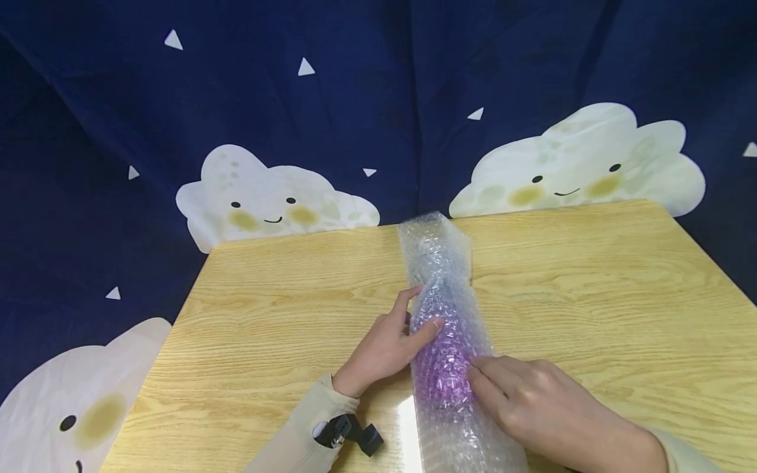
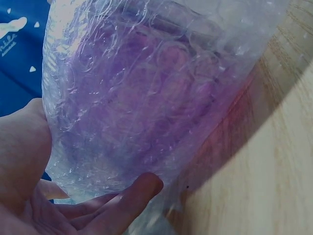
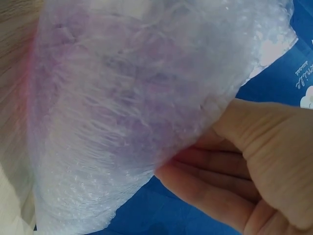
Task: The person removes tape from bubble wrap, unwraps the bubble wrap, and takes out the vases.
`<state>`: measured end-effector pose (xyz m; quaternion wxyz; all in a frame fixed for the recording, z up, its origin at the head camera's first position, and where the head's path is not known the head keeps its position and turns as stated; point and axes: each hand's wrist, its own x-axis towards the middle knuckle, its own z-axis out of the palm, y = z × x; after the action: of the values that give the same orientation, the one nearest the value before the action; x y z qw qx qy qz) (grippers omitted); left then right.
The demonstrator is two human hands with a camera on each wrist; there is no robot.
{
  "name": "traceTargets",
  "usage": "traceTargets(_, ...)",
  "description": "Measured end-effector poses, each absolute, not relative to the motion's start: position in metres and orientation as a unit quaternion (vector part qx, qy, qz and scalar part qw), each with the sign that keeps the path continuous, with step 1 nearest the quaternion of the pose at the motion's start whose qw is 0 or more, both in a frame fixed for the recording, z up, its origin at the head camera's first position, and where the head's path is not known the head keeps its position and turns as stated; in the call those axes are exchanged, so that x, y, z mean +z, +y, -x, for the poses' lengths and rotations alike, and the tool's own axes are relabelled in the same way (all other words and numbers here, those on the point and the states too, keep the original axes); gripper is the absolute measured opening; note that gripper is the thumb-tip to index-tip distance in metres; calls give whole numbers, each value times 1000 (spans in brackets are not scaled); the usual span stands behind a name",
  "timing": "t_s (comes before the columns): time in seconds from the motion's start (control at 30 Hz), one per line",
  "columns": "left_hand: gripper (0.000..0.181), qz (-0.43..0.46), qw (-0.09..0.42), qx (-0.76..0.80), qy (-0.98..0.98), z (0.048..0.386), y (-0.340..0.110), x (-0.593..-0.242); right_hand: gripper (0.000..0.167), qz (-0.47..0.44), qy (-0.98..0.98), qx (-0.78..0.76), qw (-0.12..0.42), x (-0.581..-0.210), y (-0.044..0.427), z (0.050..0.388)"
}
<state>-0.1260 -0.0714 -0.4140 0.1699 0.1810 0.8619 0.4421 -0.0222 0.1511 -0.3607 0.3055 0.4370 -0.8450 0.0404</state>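
A long bundle of clear bubble wrap (image 1: 452, 368) lies on the table, running away from me. Something purple, its kind blurred by the layers, shows through the wrap's middle. My left hand (image 1: 384, 345) grips the bundle from the left, its thumb on top and a finger along the far side. On the right, my right hand (image 1: 535, 394) pinches the edge of the wrap between thumb and curled fingers. The right wrist view shows the right hand (image 3: 234, 161) at the wrap's edge. Up close, the left wrist view has the purple colour behind the bubbles (image 2: 132, 98).
The wood-grain table (image 1: 284, 309) reaches back to a dark blue cloth (image 1: 367, 85) printed with smiling clouds and white triangles. A small black device (image 1: 349, 430) is fastened at my left sleeve. The wrap's far end lies at the table's back edge.
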Motion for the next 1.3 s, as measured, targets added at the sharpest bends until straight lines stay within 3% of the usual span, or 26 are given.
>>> traceTargets(1.3, 80, -179, 173, 441, 862, 126, -71, -413, 50, -450, -824, 157, 307, -370, 158, 43)
